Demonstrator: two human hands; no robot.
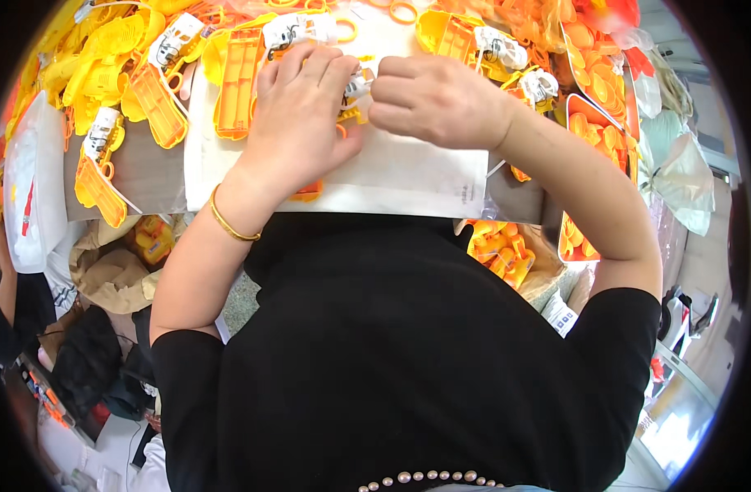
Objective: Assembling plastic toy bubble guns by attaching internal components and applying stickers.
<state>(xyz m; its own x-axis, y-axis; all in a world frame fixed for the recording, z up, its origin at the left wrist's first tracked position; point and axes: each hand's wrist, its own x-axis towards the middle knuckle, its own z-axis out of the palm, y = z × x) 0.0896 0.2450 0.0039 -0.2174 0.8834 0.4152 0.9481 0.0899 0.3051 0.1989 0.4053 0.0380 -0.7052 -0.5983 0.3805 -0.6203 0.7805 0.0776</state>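
Note:
Side by side over a white sheet point(408, 176) on the table, both my hands work close together. My left hand point(297, 119) bends its fingers over a small toy truck point(357, 86), white with dark print above and yellow below, mostly hidden by the fingers. Facing it, my right hand point(441, 102) is curled with fingers pressed together; what it pinches is hidden. Left of my left hand lies a toy dump truck point(237, 82) with an orange bed. An orange piece point(308, 192) shows beneath my left wrist.
More toy trucks point(100, 164) lie at the left, near a heap of yellow parts point(105, 57). Orange parts fill a tray point(593, 107) at the right. A paper bag point(109, 266) and orange parts point(502, 250) sit below the table's front edge. A translucent bin point(35, 180) stands far left.

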